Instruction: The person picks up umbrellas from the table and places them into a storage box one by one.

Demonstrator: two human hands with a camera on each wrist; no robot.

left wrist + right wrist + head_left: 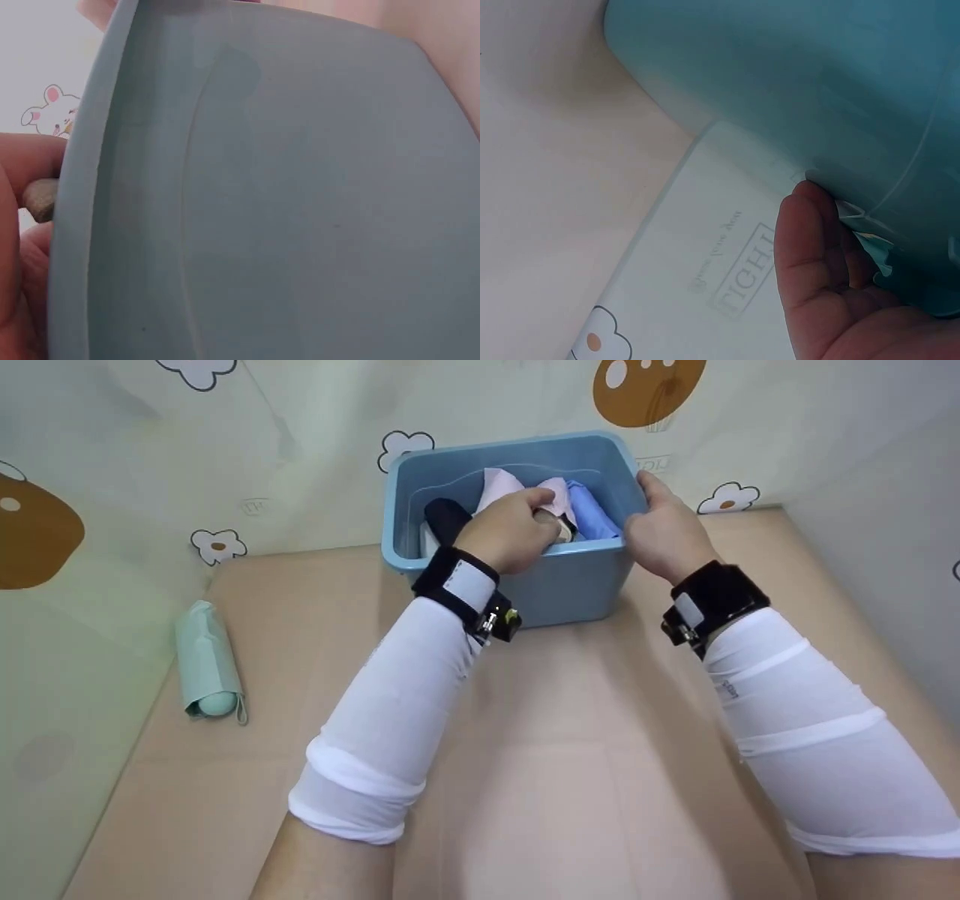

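Note:
A blue plastic bin (574, 589) stands at the back of the table. My left hand (510, 531) reaches over its front rim and pinches a small beige-grey object (40, 199), mostly hidden by the fingers; its kind I cannot tell. Around that hand inside the bin lie a dark rolled item (446, 519), pale pink cloth (498, 486) and a shiny blue bundle (592, 514). At the bin's right side, my right hand (667, 529) holds the rim. The right wrist view has its fingers (799, 232) bent against the bin's outer wall.
A mint-green folded umbrella (210, 656) in its sleeve lies near the table's left edge. Pale sheeting (315, 472) printed with flowers and brown shapes rises behind the bin and along the left. Beige covering (555, 810) spreads over the tabletop.

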